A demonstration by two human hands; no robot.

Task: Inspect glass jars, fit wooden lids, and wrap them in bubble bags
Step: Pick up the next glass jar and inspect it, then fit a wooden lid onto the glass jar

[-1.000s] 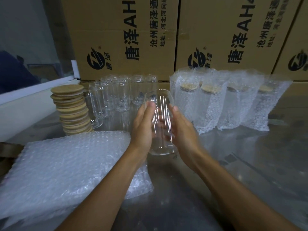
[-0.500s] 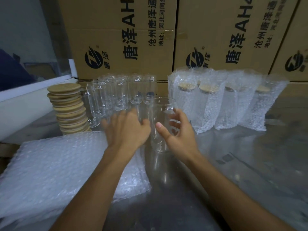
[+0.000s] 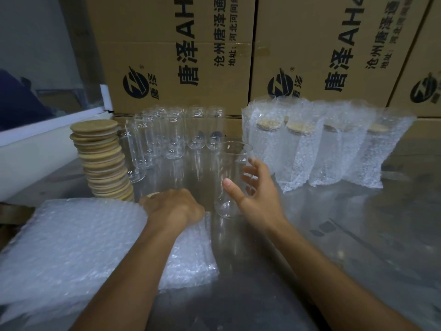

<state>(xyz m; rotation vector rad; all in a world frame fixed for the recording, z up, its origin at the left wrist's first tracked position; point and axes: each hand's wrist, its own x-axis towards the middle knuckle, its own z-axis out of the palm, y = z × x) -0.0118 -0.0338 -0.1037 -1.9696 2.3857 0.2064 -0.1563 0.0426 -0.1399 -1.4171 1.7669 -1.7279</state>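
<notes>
An open glass jar [image 3: 232, 180] stands upright on a reflective metal counter [image 3: 358, 247], and everything else is placed around it. The person's right hand [image 3: 256, 194] curls round the jar's right side, thumb in front and fingers behind; the clear glass makes it hard to tell whether the grip is firm or loose. Left of the jar, the left hand [image 3: 171, 207] rests knuckles-up on the far edge of a stack of bubble bags [image 3: 71, 247], fingers curled; a pale disc, possibly a lid, shows at its fingertips, but whether it is held cannot be told. Farther left rises a leaning stack of wooden lids [image 3: 102, 158]. Behind the jar stand more empty jars [image 3: 174, 137], and to its right a row of wrapped jars [image 3: 322, 149], lidded inside bubble bags. Cardboard boxes [image 3: 179, 56] form the backdrop. The jar is likely rigid, smooth, slippery and breakable; holding it round the middle of its wall seems safest.
</notes>
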